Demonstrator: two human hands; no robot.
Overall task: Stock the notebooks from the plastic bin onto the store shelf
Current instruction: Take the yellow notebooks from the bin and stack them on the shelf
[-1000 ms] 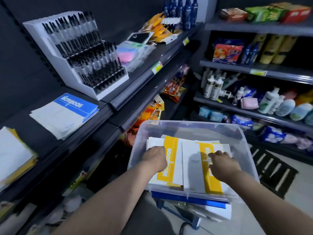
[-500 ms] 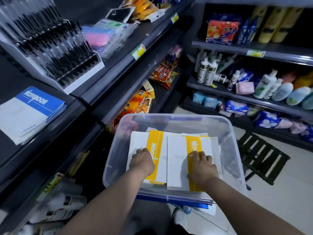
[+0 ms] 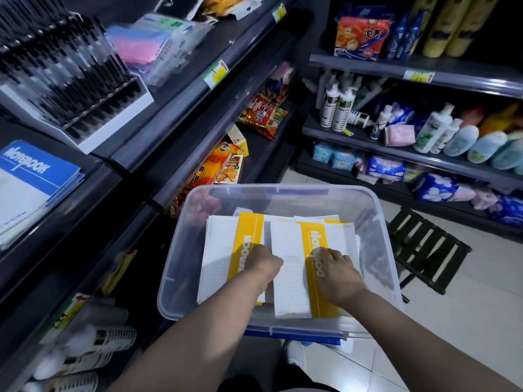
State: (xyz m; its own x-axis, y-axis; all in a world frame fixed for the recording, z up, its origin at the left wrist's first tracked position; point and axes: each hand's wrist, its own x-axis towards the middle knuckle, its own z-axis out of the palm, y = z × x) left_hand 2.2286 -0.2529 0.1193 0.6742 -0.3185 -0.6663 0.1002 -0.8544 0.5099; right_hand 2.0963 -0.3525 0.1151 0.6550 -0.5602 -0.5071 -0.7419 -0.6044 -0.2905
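- Two hands work inside the bin (image 3: 175,278), both on the yellow notebooks, which all lie in it. The left hand (image 3: 261,264) rests knuckles-up on the left stack (image 3: 249,236). Its fingertips are hidden at the seam where the right stack (image 3: 311,239) overlaps, so whether it grips anything cannot be told.
- Right hand (image 3: 336,271): fingers lightly bent and pressed down on the yellow band of the right stack, enclosing nothing.
- Change over the last second: the left hand has slid from the white margin of its stack inward to the seam, so the hands now sit close together. No notebook has left the bin. Judged step: gathering or squaring a bundle before the lift, so shelving of this batch has not begun.
- Edges: clear walls stand on every side of the hands, the near wall just under the wrists. A bundle would probably have to rise straight up to clear the rim.
- Left of the left hand and higher: the shelf (image 3: 97,172), carrying blue notebooks (image 3: 34,176). Bare dark board shows just beyond that pile, and a raised front lip lies between it and the hands.
- Farther left: a pen rack (image 3: 70,89).
- Right of the right hand: a folding stool (image 3: 424,250) on the floor, just beside the bin.
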